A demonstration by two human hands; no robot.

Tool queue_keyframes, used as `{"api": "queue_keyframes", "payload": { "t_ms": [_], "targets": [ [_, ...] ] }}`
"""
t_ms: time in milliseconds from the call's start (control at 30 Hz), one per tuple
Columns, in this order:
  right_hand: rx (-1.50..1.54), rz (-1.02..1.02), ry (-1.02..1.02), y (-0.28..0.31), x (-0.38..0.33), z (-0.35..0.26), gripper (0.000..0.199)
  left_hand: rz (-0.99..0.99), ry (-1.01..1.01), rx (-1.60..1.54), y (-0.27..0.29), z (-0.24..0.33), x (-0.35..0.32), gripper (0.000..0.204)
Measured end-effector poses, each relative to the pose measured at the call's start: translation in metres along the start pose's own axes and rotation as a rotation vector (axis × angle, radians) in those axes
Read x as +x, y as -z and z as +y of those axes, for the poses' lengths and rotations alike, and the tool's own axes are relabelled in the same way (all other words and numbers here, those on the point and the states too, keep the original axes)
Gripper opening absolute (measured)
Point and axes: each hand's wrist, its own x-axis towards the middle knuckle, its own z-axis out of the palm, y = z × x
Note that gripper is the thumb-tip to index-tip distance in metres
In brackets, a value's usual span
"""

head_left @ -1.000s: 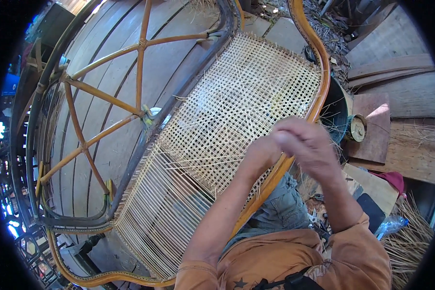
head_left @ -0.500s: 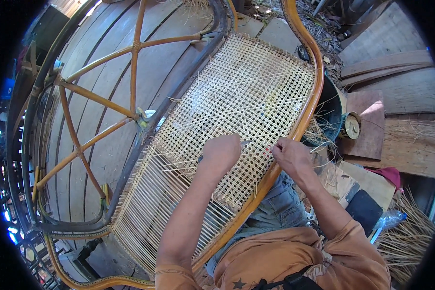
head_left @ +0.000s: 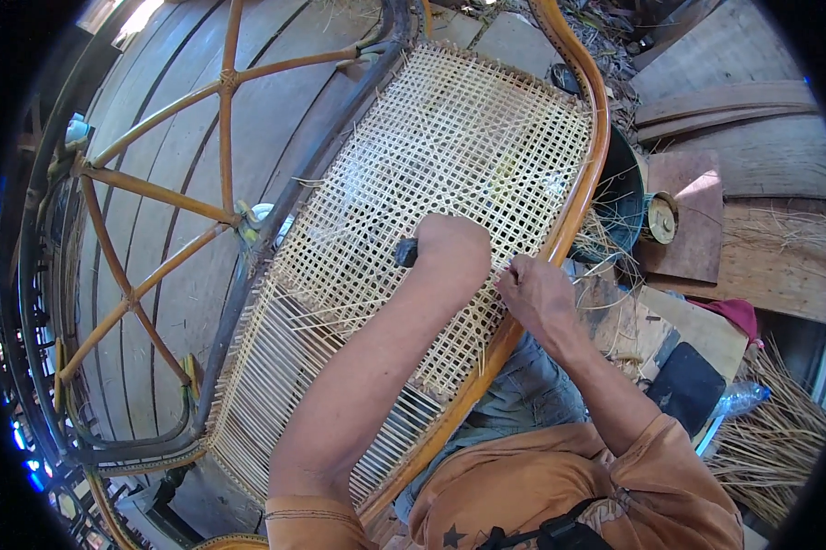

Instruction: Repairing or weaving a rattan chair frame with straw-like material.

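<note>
A woven cane panel (head_left: 413, 156) fills the curved, varnished rattan frame (head_left: 589, 188) in front of me. Over the middle of the weave, my left hand (head_left: 454, 246) is closed around a dark-handled tool (head_left: 407, 253); its dark butt sticks out on the left, and its working end is hidden. Close by on the right, near the frame's rail, my right hand (head_left: 539, 298) is closed in a pinch on what looks like a thin cane strand, mostly covered by the fingers. Below the weave, parallel strands (head_left: 275, 403) run across an open section, with loose ends at its border.
On the left stands a darker rattan frame with crossed poles (head_left: 225, 82) over wooden slats. To the right are a dark tub (head_left: 626, 197), a tin can (head_left: 660, 217), wooden boards (head_left: 734, 160), a black flat object (head_left: 688, 390), a plastic bottle (head_left: 741, 399) and a cane bundle (head_left: 770, 449).
My left hand has moved right and up and turned, so the tool's metal tip is out of sight and its dark butt shows. My right hand has shifted slightly left. The whole view has shifted a little.
</note>
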Motion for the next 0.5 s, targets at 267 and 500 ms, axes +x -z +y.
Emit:
{"api": "queue_keyframes", "payload": {
  "t_ms": [267,500],
  "targets": [
    [-0.172,0.174,0.159,-0.019,-0.001,0.003,0.015,-0.124,-0.131,-0.171,-0.013,-0.039,0.011,0.020],
    [0.030,0.503,0.489,0.006,0.014,-0.009,0.016,-0.047,0.092,-0.077,-0.008,-0.061,-0.020,0.038]
  ]
}}
